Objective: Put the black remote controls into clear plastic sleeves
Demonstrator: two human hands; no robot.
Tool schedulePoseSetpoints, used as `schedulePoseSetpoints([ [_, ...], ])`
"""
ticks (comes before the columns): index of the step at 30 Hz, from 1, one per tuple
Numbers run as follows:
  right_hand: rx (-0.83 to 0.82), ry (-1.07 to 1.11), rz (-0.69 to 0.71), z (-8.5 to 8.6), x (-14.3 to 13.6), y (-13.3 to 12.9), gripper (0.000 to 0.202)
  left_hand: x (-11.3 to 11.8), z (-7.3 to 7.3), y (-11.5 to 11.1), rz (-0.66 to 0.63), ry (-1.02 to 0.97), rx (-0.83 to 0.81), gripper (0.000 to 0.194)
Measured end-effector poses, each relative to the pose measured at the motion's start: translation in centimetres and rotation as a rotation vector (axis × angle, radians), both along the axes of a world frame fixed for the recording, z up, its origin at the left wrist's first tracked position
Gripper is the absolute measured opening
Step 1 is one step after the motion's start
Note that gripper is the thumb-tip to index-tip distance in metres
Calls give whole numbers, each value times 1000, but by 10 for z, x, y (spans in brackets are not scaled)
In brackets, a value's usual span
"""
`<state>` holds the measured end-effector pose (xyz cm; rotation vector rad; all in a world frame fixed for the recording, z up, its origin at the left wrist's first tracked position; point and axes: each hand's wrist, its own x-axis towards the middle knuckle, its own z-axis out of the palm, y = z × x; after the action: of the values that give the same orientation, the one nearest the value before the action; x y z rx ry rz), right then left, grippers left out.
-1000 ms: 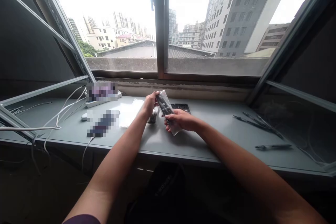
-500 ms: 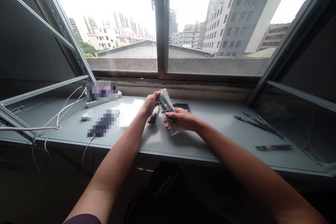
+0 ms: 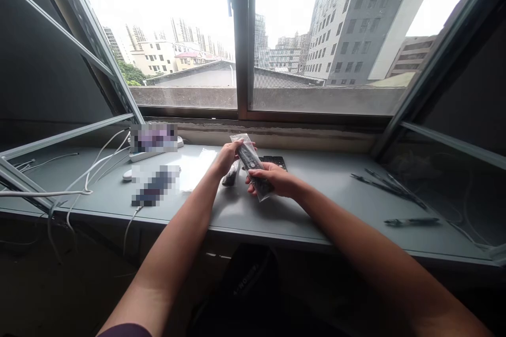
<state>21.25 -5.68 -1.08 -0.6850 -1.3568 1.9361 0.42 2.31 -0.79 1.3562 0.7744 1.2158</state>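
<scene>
Above the desk, both hands hold a black remote control (image 3: 249, 156) inside a clear plastic bag (image 3: 245, 139). My left hand (image 3: 228, 158) pinches the bag's upper end, its thumb lying on top. Fingers of my right hand (image 3: 274, 178) wrap round the lower part, thumb across the front. The remote slants, with its top leaning left. Under my left wrist lies a dark object in clear wrap (image 3: 230, 176), partly hidden. Behind my right hand rests a black item with rows of buttons (image 3: 276, 160), partly covered.
The grey desk (image 3: 316, 221) runs along a window. At left are a white power strip (image 3: 156, 154), cables (image 3: 90, 179), a small white object (image 3: 127, 175) and a blurred-out dark item (image 3: 154, 187). At right lie several pens (image 3: 411, 221) and dark thin tools (image 3: 389, 187). Metal frames flank both sides.
The remote sits lower in the bag, filling its bottom end. Loose plastic now spreads left at the top, and left fingertips show behind the bag. My right hand has hardly moved.
</scene>
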Motion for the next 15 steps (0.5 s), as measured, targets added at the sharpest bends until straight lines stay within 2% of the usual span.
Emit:
schedulePoseSetpoints([
  [5, 11, 7, -59, 0, 0, 1, 32, 3, 2, -3, -25, 51, -1, 51],
  [11, 94, 14, -50, -4, 0, 6, 38, -3, 6, 2, 159, -120, 25, 52],
  [13, 98, 12, -59, -4, 0, 6, 38, -6, 5, 3, 120, -104, -36, 52],
  [15, 82, -6, -66, -2, 0, 5, 37, -6, 2, 2, 4, -42, -92, 51],
])
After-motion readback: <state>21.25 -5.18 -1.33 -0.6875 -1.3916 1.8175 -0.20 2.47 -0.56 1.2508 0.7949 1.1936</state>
